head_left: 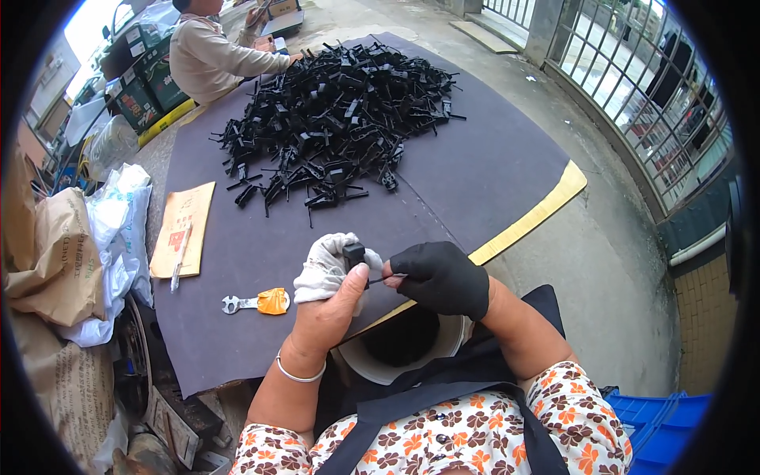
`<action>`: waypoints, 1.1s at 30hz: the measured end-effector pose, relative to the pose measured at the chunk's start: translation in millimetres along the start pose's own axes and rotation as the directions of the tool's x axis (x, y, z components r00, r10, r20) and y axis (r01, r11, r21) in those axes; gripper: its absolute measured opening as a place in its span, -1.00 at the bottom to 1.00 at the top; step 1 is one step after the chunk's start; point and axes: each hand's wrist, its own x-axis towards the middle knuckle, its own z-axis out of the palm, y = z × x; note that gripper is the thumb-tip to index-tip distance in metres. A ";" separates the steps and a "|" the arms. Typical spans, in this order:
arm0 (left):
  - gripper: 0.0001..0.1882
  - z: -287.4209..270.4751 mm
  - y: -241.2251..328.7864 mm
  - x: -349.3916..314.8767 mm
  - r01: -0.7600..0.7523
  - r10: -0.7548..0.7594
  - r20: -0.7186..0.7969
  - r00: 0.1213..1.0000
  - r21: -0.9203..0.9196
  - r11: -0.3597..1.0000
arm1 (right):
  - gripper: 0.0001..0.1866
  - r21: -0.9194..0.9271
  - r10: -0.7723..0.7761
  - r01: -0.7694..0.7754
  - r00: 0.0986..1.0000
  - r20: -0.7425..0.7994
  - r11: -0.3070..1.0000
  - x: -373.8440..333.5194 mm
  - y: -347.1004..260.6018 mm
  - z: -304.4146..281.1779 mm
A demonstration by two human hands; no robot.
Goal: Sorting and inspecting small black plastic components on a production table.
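My left hand (336, 277), partly wrapped in a white cloth (323, 265), grips a small black plastic part (354, 252) between thumb and fingers. In a black fingerless glove, my right hand (443, 277) pinches a thin black stem (378, 279) that reaches toward the part in my left hand. Whether stem and part are one piece I cannot tell. Both hands are above the table's near edge. Beyond them a large heap of similar black plastic parts (340, 111) lies on the dark table (491, 158).
A wrench (245, 304) with an orange-wrapped handle lies left of my hands, near a paper booklet (184, 226) with a pen (181, 255) on it. Below my hands stands a white bucket (364, 364). Another person (207, 55) reaches into the heap. Bags (71, 253) crowd the left.
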 end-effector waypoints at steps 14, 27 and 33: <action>-0.59 -0.4 14.0 -2.3 0.471 -0.382 0.368 0.848 -0.190 0.861 | -0.80 0.323 0.222 -0.139 0.946 -0.237 0.936 -3.6 -9.3 15.4; -0.74 10.0 6.2 -6.9 0.256 -0.262 -0.002 0.965 0.216 0.942 | -0.78 0.114 0.196 -0.195 0.981 0.001 0.974 3.9 -18.7 3.1; -0.74 7.5 -9.2 -7.4 -0.222 0.181 0.131 0.975 0.666 0.712 | -0.82 0.177 0.209 -0.195 0.976 -0.063 0.965 0.8 -12.6 19.9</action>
